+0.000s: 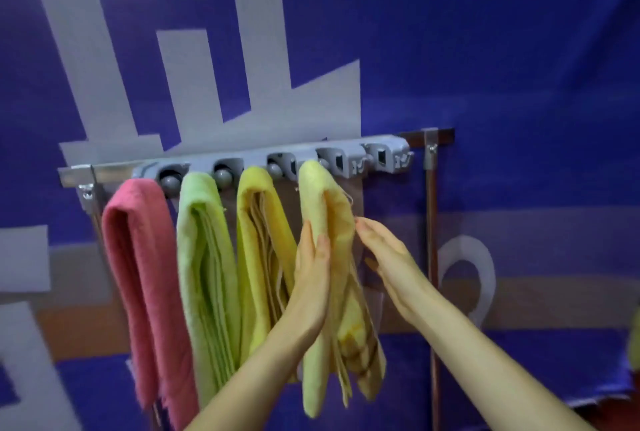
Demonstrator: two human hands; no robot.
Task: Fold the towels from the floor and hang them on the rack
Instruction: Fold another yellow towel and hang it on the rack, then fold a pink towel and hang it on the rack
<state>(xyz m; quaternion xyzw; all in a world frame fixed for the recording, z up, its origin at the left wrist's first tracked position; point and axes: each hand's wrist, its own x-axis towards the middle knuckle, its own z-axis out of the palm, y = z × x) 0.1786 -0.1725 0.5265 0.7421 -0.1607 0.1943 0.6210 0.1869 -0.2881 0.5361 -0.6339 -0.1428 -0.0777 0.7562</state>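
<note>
Left hand (311, 278) lies flat, fingers straight, against the left face of the pale yellow towel (341, 222). Right hand (388, 257), fingers extended, has its fingertips at the towel's right edge. This towel hangs rightmost on the grey rack (242, 163), beside the yellow towel (256, 222), green towel (204, 257) and pink towel (138, 257).

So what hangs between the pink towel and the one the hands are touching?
Two folded towels, seen in the head view: a light green towel, then a yellow towel.
</note>
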